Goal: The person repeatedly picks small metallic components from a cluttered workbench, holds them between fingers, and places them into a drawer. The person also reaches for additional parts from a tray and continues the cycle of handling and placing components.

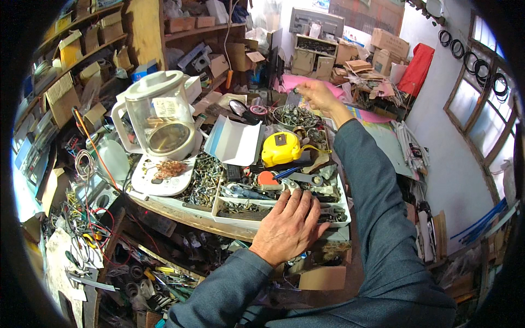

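Observation:
My left hand lies over the front edge of a white tray, its fingers stretched out and holding nothing. Beneath and beyond those fingers the tray carries wrenches, small screws and metal parts. At the far side my right hand is raised with thumb and fingers pinched together. Whatever is between its fingertips is too small to make out. Just below it stands a round bowl heaped with screws. A yellow tape measure sits between my hands, near an open light-blue and white box.
On the left a glass kettle stands behind a white scale-like base bearing copper-coloured scraps. Loose screws are heaped beside it. Tangled wires and crowded shelves fill the left; a pink sheet lies at the back right.

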Available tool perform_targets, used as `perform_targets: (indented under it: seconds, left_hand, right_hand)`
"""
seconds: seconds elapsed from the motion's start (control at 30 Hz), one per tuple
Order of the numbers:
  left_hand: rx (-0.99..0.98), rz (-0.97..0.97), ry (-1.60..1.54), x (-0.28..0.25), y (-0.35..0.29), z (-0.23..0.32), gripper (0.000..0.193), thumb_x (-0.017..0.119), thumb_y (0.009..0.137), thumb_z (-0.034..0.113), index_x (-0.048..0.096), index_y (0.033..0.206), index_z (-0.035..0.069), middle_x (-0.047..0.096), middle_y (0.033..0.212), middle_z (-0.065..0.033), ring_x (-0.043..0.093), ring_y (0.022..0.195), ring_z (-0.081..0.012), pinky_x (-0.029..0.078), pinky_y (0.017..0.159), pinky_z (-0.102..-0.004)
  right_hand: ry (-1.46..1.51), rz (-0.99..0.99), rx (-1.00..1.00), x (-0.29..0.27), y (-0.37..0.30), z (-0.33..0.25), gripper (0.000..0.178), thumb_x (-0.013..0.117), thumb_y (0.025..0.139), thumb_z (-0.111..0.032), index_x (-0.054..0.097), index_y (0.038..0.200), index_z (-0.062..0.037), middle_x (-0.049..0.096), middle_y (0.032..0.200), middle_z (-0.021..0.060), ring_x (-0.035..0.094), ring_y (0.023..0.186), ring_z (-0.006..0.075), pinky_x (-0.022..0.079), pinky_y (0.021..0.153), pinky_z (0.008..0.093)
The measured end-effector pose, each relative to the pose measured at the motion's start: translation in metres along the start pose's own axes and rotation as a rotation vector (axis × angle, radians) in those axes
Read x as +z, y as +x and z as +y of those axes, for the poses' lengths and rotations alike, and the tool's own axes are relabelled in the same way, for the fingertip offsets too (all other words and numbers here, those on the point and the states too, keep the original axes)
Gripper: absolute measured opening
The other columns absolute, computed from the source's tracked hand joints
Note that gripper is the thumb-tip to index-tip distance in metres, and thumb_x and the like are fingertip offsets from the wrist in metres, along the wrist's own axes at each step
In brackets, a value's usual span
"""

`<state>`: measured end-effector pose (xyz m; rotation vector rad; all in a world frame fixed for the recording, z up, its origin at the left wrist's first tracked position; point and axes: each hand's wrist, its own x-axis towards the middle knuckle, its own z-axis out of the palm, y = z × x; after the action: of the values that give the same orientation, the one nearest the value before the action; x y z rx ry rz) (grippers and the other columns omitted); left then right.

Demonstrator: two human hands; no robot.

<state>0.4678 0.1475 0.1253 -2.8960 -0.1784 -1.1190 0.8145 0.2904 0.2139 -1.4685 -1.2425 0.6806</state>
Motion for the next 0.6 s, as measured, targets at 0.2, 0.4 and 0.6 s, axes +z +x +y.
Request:
perform_targets:
  seconds: [0.2, 0.4, 0.6]
  left_hand:
    - [0.006, 0.004, -0.012, 0.002, 0.002, 0.0, 0.048, 0.064, 0.096, 0.042, 0.062, 0.122, 0.002, 0.063, 0.126, -0.0173, 0.059, 0.119, -0.0345, 0.045, 0.106, -0.0464]
    - [-0.008, -0.007, 0.007, 0.0, -0.002, -0.001, 0.049, 0.064, 0.096, 0.043, 0.062, 0.123, 0.002, 0.063, 0.126, -0.0172, 0.059, 0.119, -0.0344, 0.045, 0.106, -0.0463]
    - [0.003, -0.001, 0.001, 0.0, 0.002, 0.001, 0.049, 0.064, 0.096, 0.043, 0.062, 0.123, 0.003, 0.063, 0.126, -0.0171, 0.059, 0.12, -0.0342, 0.045, 0.107, -0.0463]
  right_hand:
    - [-0.127, -0.012, 0.046, -0.005, 0.003, 0.011, 0.016, 0.071, 0.097, -0.02, 0.071, 0.1, -0.0043, 0.046, 0.065, -0.0058, 0.032, 0.046, 0.0042, 0.021, 0.041, 0.025]
    - [-0.236, -0.166, 0.125, 0.011, -0.006, 0.003, 0.015, 0.073, 0.094, -0.017, 0.075, 0.1, -0.0042, 0.058, 0.071, -0.0036, 0.041, 0.052, 0.0046, 0.028, 0.045, 0.0237]
    - [-0.58, -0.088, -0.186, 0.006, 0.015, 0.021, 0.019, 0.077, 0.087, -0.016, 0.076, 0.098, -0.001, 0.075, 0.091, 0.0058, 0.067, 0.081, 0.0157, 0.051, 0.074, 0.0307]
